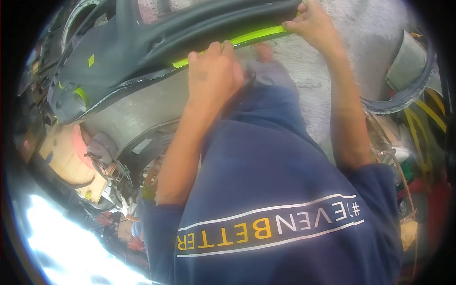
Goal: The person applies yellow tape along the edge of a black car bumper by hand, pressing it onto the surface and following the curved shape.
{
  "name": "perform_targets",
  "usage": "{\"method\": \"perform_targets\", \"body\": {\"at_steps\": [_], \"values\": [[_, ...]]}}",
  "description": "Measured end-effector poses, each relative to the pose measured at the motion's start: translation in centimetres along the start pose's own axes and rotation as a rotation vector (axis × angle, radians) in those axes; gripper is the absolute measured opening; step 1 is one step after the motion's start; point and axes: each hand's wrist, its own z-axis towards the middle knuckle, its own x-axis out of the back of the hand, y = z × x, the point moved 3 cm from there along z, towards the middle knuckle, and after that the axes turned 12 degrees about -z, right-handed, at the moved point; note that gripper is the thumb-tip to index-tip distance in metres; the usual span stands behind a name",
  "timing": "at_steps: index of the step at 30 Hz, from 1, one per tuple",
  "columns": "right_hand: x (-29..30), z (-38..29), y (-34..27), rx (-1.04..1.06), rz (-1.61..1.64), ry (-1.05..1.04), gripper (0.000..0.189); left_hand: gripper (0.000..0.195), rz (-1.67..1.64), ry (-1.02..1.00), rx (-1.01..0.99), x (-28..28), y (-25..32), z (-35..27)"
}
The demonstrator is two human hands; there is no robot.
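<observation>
A dark grey plastic car bumper cover point(121, 57) spans the top and upper left. A lime-green strip, apparently masking tape point(258, 35), runs along its near edge. My left hand point(215, 69) is closed over this edge, its curled fingers on the strip; the fingertips are partly hidden. Farther right, my right hand point(311, 23) grips the strip between thumb and fingers where the bumper's edge reaches the top of the view. A small green tape piece point(91, 61) sticks to the bumper's face, and a green ring lines a round opening point(81, 99) at its left end.
Bare feet stand on the rough concrete floor point(310, 78) under the bumper. At right lie a curved grey panel point(408, 64) and yellow straps or hoses point(429, 110). Cluttered parts and a wooden board point(66, 156) are at lower left, with part of another person behind my left arm.
</observation>
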Motion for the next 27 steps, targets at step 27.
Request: {"method": "perform_targets", "body": {"at_steps": [27], "values": [[-0.2,0.0,-0.3,0.002,-0.012,0.02,0.042,0.03,-0.181,-0.068,-0.063,-3.8,3.1,4.0]]}}
